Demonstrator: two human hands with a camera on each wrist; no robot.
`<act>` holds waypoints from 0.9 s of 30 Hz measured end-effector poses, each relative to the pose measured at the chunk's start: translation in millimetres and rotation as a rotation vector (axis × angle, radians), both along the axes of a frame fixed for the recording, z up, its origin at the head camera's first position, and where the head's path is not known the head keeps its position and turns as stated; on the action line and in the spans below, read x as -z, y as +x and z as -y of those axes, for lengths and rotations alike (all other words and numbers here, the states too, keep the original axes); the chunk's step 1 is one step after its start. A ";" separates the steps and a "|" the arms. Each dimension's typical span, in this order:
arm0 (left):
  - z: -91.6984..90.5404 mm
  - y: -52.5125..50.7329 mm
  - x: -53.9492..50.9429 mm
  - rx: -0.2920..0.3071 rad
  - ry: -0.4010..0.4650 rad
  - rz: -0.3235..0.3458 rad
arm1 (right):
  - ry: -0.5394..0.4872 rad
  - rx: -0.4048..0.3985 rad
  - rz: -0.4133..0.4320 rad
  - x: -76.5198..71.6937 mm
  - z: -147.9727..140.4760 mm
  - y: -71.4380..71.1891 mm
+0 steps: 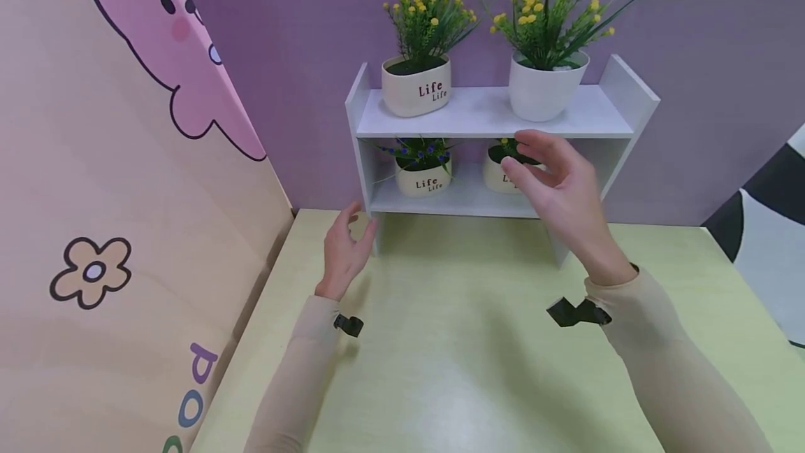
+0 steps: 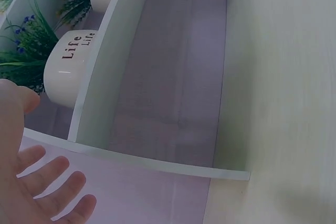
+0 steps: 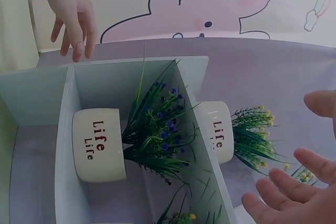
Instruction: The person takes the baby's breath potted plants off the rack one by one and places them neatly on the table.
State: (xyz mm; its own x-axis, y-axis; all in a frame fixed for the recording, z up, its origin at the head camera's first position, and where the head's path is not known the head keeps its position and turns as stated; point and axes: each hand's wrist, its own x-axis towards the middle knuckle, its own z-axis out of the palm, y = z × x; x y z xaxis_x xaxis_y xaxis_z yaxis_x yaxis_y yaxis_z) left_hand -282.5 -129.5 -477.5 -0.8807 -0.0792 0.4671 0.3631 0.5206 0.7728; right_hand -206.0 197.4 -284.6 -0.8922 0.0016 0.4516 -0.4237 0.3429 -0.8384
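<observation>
A white two-tier shelf stands on the table against the purple wall. My left hand is beside its lower left side panel, fingers relaxed and holding nothing; whether it touches the panel I cannot tell. In front of the shelf's right half hovers my right hand, thumb and fingers apart with nothing between them. Two pots with yellow flowers, a left one and a right one, sit on the top board. Below are a blue-flowered pot and another pot, partly hidden by my right hand.
The pale yellow table extends in front of the shelf. To the left rises a cream panel with a pink cartoon figure and a flower. A black-and-white patterned surface is at the right edge.
</observation>
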 end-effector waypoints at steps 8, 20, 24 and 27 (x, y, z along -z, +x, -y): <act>-3.1 -9.3 -1.9 0.003 -0.004 -0.033 | 0.023 -0.006 0.035 -10.2 10.9 -11.3; -8.6 -22.2 -3.8 -0.033 -0.039 0.026 | 0.069 -0.017 0.049 -26.8 26.1 -33.7; -10.2 -26.8 -3.8 -0.039 -0.025 0.023 | 0.082 -0.015 0.046 -30.1 29.2 -38.8; -11.7 -29.2 -3.2 -0.044 -0.010 0.020 | 0.081 -0.017 0.050 -31.1 32.5 -42.6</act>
